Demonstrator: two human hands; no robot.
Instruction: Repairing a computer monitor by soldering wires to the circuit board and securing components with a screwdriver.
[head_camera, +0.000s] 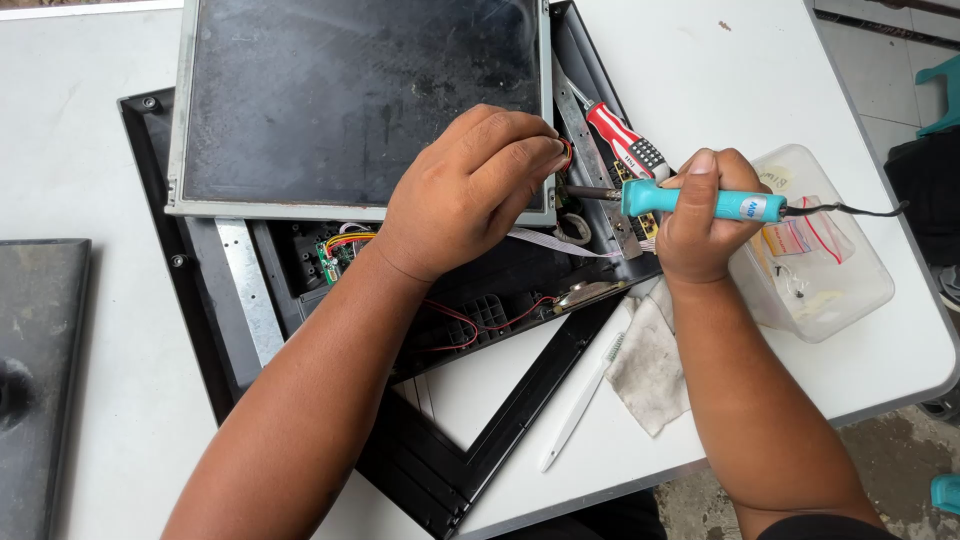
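2 hands busy: right hand (700, 215) clamped on teal soldering iron (700, 203); left hand (470, 190) pinching red wire (568, 152).

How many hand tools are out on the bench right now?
2 for certain: a teal soldering iron gripped in the right hand, and a red-and-white screwdriver lying on the opened monitor. Others may be hidden under the panel.

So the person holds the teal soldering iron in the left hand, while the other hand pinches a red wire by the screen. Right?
Not quite. The head view shows the teal soldering iron in the right hand; the left hand pinches the red wire by the screen.
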